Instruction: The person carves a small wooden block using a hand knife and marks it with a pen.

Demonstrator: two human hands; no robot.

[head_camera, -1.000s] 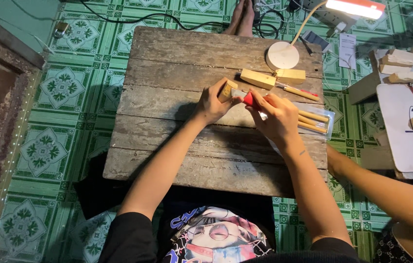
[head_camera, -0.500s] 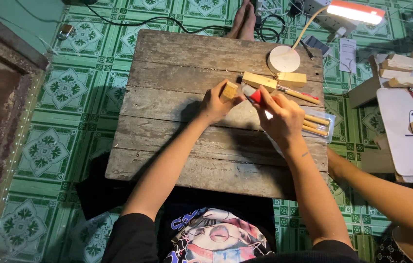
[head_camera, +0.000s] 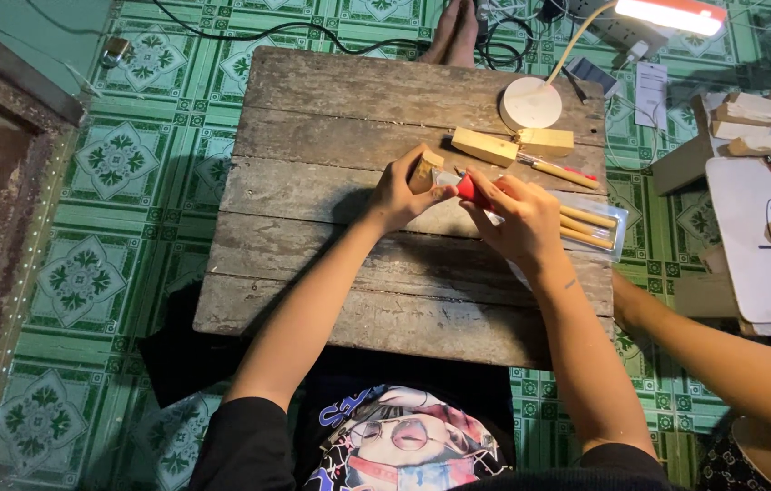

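Note:
My left hand grips a small pale wooden block above the middle of a worn plank table. My right hand holds a carving knife with a red handle, its blade touching the block. The two hands are close together, thumbs nearly meeting. Two more pale wood blocks lie just beyond the hands.
A clear packet of wooden-handled carving tools lies right of my right hand. A desk lamp with a round white base stands at the table's far right. Another person's arm reaches in at lower right; a white board and wood pieces lie there.
Both hands with the block and knife have stayed in nearly the same place; the right hand has shifted slightly along the block.

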